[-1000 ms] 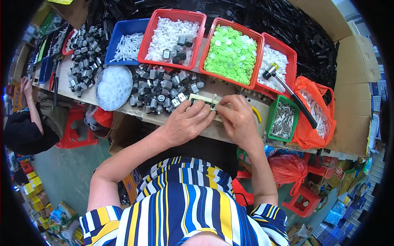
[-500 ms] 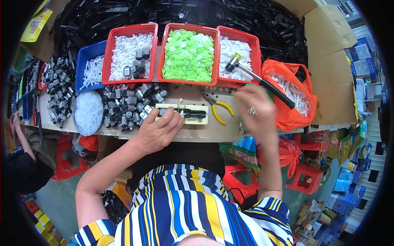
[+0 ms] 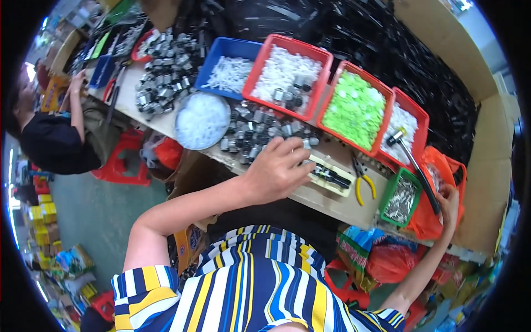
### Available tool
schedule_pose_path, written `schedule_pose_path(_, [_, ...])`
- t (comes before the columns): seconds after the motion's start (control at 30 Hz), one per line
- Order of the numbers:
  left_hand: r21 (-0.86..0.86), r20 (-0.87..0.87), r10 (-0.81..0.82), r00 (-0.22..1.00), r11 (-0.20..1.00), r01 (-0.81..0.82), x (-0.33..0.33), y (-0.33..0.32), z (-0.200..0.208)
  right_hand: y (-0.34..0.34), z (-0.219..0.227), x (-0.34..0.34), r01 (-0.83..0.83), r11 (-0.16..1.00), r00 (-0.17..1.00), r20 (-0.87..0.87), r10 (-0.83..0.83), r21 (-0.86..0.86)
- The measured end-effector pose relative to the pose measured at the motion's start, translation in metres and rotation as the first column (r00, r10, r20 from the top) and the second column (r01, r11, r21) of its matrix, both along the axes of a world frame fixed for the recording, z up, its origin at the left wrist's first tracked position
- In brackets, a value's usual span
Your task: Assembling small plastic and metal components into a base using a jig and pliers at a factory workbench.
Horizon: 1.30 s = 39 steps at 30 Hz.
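Her left hand (image 3: 275,172) lies on the bench, fingers curled loosely, their tips touching the near end of a pale yellow jig (image 3: 331,176). Her right hand (image 3: 449,200) reaches into an orange bag (image 3: 437,188); whether it grips anything I cannot tell. Yellow-handled pliers (image 3: 363,180) lie just beside the jig.

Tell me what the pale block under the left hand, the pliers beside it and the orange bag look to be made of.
Pale block: probably matte plastic, cream with dark inserts.
Pliers: dark metal jaws, glossy yellow coated handles, likely plastic or rubber.
Orange bag: thin plastic film, crinkled and slightly see-through.
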<state>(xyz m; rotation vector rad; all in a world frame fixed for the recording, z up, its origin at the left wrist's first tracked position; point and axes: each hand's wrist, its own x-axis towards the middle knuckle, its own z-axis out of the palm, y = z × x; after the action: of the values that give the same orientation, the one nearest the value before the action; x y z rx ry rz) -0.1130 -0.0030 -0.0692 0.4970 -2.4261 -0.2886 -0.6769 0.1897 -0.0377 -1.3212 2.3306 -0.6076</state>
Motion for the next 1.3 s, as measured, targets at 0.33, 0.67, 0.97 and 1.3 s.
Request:
schedule_pose_path(0.33, [-0.09,0.008,0.456,0.89,0.887,-0.454,0.088,-0.128,0.018,-0.022,-0.013,0.001,-0.054,0.998,0.904,-0.426,0.041,-0.019])
schedule_pose_path(0.67, [-0.149,0.332,0.494,0.804,0.869,-0.473,0.102,-0.204,-0.001,-0.004,-0.001,0.006,0.051,0.971,0.974,-0.203,-0.1,-0.236])
schedule_pose_path(0.97, [0.0,0.304,0.532,0.79,0.83,-0.558,0.104,-0.219,0.006,-0.003,0.013,0.024,0.047,0.966,0.976,-0.195,-0.099,-0.253])
schedule_pose_path(1.3, [-0.059,0.498,0.435,0.75,0.88,-0.472,0.103,-0.218,0.016,-0.003,0.01,0.035,0.042,0.951,0.993,-0.092,-0.074,-0.308])
